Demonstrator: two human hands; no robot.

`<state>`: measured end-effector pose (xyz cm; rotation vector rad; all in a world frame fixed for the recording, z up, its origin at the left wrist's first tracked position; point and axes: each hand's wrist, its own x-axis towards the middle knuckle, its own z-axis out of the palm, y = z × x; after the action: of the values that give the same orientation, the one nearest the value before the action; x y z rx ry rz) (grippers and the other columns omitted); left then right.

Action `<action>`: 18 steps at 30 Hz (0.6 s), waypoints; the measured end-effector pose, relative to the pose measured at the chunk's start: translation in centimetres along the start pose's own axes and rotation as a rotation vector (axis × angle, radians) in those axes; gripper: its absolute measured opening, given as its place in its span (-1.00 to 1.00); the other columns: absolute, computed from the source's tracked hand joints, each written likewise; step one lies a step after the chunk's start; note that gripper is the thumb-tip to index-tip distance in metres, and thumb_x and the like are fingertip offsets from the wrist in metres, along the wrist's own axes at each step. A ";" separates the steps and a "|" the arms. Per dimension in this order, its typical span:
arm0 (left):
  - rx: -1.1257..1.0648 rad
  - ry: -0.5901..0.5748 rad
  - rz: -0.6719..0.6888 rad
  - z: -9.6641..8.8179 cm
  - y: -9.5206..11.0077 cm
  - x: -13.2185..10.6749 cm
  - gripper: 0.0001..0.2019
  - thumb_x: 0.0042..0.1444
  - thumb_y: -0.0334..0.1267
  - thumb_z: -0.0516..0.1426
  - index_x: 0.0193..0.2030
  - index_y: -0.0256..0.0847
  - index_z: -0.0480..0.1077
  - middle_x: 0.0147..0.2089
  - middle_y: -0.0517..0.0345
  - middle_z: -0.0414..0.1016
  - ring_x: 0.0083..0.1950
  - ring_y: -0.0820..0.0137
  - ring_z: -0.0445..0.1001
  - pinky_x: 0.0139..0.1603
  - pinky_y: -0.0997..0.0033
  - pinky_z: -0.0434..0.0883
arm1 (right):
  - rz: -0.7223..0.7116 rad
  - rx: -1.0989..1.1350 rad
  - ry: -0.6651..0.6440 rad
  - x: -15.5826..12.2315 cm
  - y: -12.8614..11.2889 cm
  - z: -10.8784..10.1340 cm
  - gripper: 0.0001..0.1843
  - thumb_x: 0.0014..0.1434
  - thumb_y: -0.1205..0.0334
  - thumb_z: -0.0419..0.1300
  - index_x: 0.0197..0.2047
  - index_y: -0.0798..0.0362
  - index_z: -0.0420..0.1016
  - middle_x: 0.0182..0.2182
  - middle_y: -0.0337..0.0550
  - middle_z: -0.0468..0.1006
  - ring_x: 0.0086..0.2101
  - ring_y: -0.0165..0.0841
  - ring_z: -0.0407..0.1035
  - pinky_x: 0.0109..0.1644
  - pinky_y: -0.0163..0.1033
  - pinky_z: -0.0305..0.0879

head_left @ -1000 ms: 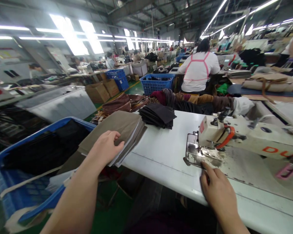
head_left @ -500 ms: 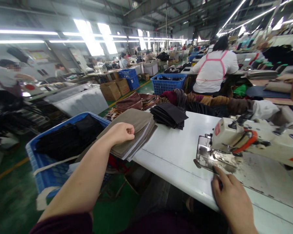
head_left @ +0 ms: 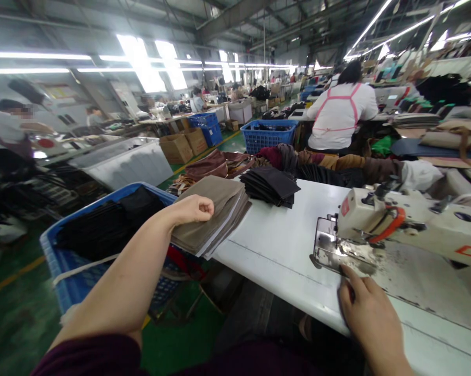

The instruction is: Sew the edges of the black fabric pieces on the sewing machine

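Observation:
My left hand point(head_left: 194, 210) is closed, with curled fingers, over a stack of grey-brown fabric pieces point(head_left: 209, 184) at the table's left end. Whether it pinches a piece is hidden. Pale edges show along the stack's right side. My right hand point(head_left: 372, 310) rests on the white table point(head_left: 274, 245), forefinger reaching to the metal plate of the sewing machine point(head_left: 400, 222). Its other fingers are curled under, with a small dark patch between thumb and forefinger that I cannot make out. A pile of black fabric pieces point(head_left: 272, 185) lies right of the grey-brown stack.
A blue crate point(head_left: 49, 256) of black fabric stands at the left, below the table. Brown and maroon cloth point(head_left: 211, 164) is heaped along the table's far edge. Beyond it are another blue crate point(head_left: 268, 138) and a seated person point(head_left: 341, 115) with their back to me.
My left hand has shifted slightly left over the stack, still curled. My right hand stays beside the machine plate. The view has moved slightly.

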<state>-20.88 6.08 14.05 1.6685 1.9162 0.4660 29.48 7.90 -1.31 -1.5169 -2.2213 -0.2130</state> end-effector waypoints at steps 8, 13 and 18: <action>-0.007 0.206 -0.023 -0.5 0.1 -0.2 -0.85 -0.21 -0.18 0.17 -0.50 -0.21 0.44 -0.53 0.27 0.42 -0.46 0.45 0.33 -0.42 0.52 0.22 | -0.009 -0.004 0.024 -0.1 0.1 0.2 -0.54 0.35 0.15 0.02 0.23 0.11 0.45 -0.32 -0.06 0.47 -0.30 -0.19 0.40 -0.11 -0.11 0.34; -0.159 0.421 -0.070 -1.3 0.8 -1.0 -0.85 -0.21 -0.18 0.18 -0.52 -0.22 0.41 -0.57 0.31 0.35 -0.50 0.49 0.29 -0.45 0.54 0.19 | -0.013 0.002 0.017 -0.1 0.3 0.3 -0.53 0.36 0.15 0.03 0.24 0.14 0.45 -0.32 -0.05 0.47 -0.29 -0.19 0.40 -0.10 -0.10 0.34; -0.383 0.609 -0.162 -2.5 1.3 -1.8 -0.81 -0.22 -0.16 0.20 -0.46 -0.21 0.42 -0.62 0.34 0.28 -0.60 0.53 0.18 -0.58 0.57 0.08 | -0.012 -0.003 0.013 0.0 0.1 0.0 -0.53 0.36 0.16 0.03 0.24 0.13 0.45 -0.31 -0.06 0.46 -0.30 -0.19 0.40 -0.12 -0.11 0.34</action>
<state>-21.28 4.81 17.11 1.1891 2.1642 1.2987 29.54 7.91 -1.37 -1.5007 -2.2213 -0.2290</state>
